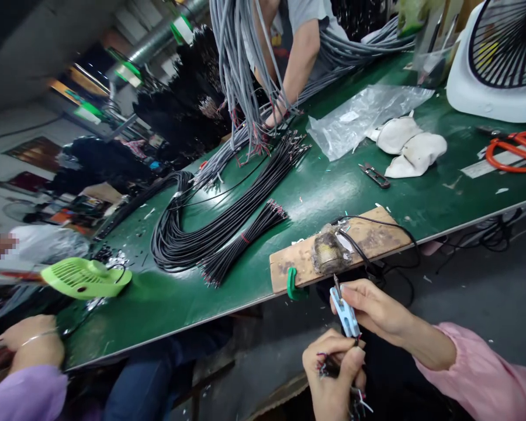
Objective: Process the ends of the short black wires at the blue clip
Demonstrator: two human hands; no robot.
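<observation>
Lower centre of frame: right hand (377, 313) pinching blue clippers (346, 314) between thumb and fingers; left hand (333, 377) closed around thin wire ends (325, 367).

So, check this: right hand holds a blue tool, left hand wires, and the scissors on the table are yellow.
Not yellow: the head view shows orange scissors on the table. Right hand with blue tool, left hand with wires: correct.
</observation>
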